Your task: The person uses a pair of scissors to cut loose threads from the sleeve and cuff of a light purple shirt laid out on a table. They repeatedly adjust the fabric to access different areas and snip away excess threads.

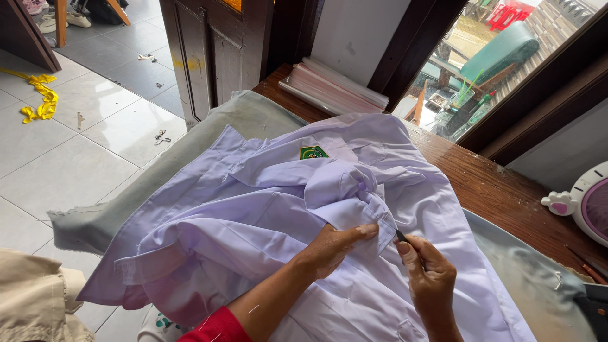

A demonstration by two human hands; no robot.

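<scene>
Two hands work on a white shirt (pixel 266 209) spread over the surface (pixel 487 183), which is dark wood along its far edge and covered with a grey-green cloth (pixel 158 183) that hangs off the left edge. The left hand (pixel 332 247) lies flat on the shirt near the middle of the surface, fingers together, thumb pinning a folded flap of fabric. The right hand (pixel 430 278) sits just beside it, closed around a small dark tool (pixel 401 235) whose tip touches the edge of that flap; what kind of tool it is cannot be told. The two hands are close but not touching. A red sleeve (pixel 215 326) shows on the left forearm.

On the shirt, toward the far edge, is a small green badge (pixel 313 152). At the far edge, against the wall, lies a stack of flat clear packets (pixel 335 85). At the right edge stands a white and purple round device (pixel 586 202). On the tiled floor (pixel 76 158) to the left lies a strip of yellow fabric (pixel 38 98).
</scene>
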